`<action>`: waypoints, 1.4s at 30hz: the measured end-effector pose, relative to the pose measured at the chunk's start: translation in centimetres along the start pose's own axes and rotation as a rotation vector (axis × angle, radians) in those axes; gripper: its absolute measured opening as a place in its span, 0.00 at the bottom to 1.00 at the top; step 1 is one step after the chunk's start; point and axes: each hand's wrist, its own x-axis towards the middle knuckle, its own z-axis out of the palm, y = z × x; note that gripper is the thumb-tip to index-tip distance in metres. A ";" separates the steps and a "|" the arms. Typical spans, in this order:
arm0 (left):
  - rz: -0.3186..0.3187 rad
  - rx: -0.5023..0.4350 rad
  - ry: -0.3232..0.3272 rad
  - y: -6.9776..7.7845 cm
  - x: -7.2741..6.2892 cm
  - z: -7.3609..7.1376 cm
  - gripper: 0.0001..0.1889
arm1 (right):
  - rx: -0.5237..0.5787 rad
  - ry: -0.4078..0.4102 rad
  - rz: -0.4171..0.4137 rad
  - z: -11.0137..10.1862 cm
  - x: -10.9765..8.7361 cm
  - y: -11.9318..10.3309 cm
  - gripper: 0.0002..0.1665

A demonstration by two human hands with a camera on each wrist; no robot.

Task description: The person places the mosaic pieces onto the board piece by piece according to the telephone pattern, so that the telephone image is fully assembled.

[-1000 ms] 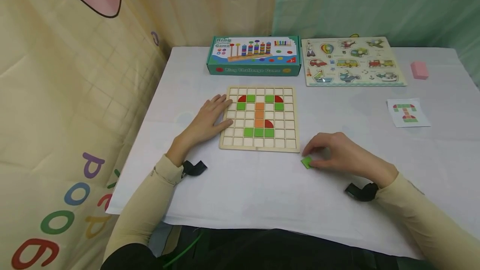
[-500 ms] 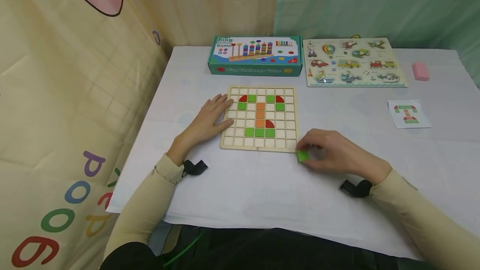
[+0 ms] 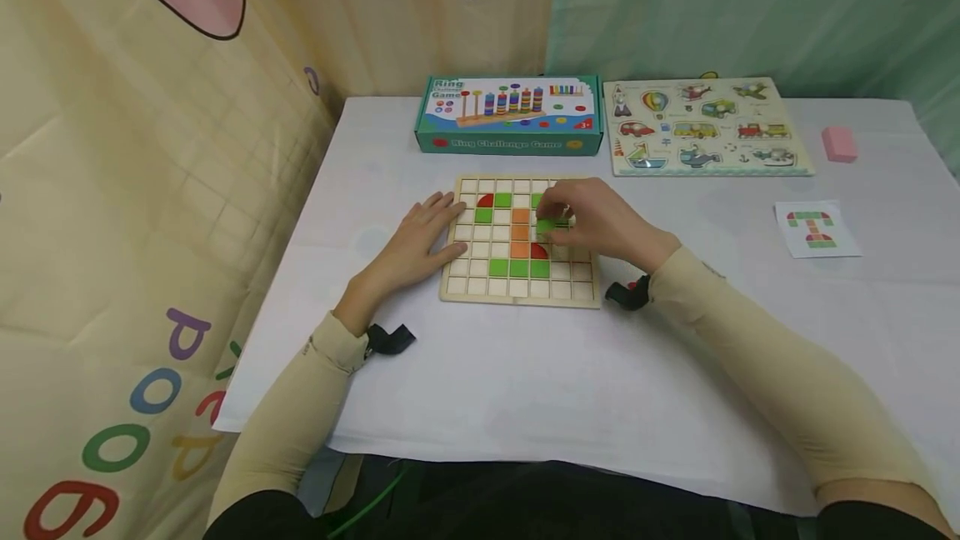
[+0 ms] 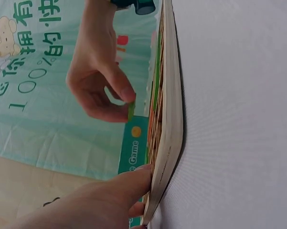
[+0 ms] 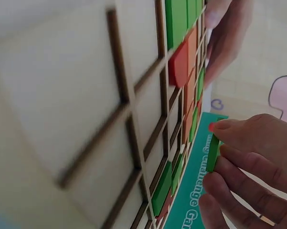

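Note:
A wooden grid board lies on the white table, with several green squares, orange squares and red quarter-circle pieces set in its cells. My left hand rests at the board's left edge, fingers extended, thumb on the rim. Over the right half of the board, my right hand pinches a green square tile between thumb and fingers. In the left wrist view that tile is raised above the board's surface. The right hand hides some of the upper right cells and pieces.
Behind the board stand a green Ring Challenge Game box and a picture puzzle board of vehicles. To the right lie a small printed pattern card and a pink block. Printed curtains hang behind the table.
My right hand has carried the green tile from the table beside the board's lower right corner up and left, over the grid. The left hand has stayed at the board's left edge.

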 end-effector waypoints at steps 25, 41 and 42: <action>-0.005 0.009 -0.014 0.2 0.1 -0.2 0.39 | -0.013 -0.063 0.071 1.1 4.9 1.8 0.17; 0.003 0.003 -0.008 0.0 0.2 -0.2 0.39 | 0.020 -0.039 0.029 1.2 6.1 2.1 0.10; 0.000 0.000 -0.010 0.0 0.2 -0.2 0.39 | 0.026 -0.043 0.029 1.2 6.2 2.1 0.10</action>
